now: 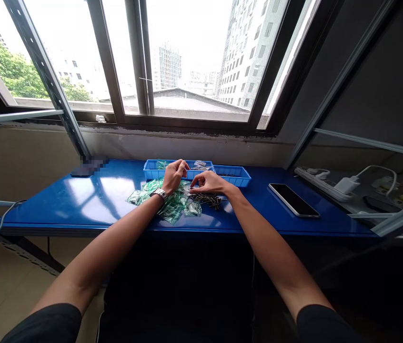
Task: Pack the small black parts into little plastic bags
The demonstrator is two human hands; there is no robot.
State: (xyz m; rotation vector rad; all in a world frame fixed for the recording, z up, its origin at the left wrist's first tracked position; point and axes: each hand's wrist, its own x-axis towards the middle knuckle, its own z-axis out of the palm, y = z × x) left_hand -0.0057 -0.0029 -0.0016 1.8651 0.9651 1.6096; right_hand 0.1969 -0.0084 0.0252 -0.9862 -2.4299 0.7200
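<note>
Blue coats the tabletop (62, 205) that I look down on from afar. Left of centre, green plastic packets (173, 209) lie heaped in front of a blue bin (151, 174), probably so both hands can reach them easily; they look crinkled, see-through and glossy in the window light. Over them, the left hand (176, 174), a metal watch (160, 192) at its wrist, is raised with fingers curled in; I can't tell whether it grips anything. Just beside it, the right hand (209, 182) has thumb and forefinger close together, as if for fine handling; whether they pinch something is too small for me to tell. Beneath it are dark slender pieces (208, 200), crossed loosely, with brassy glints. Behind them stands a second bin (239, 181). Farther right, a phone (294, 200) lies flat, well apart, likely to keep it out of the way.
</note>
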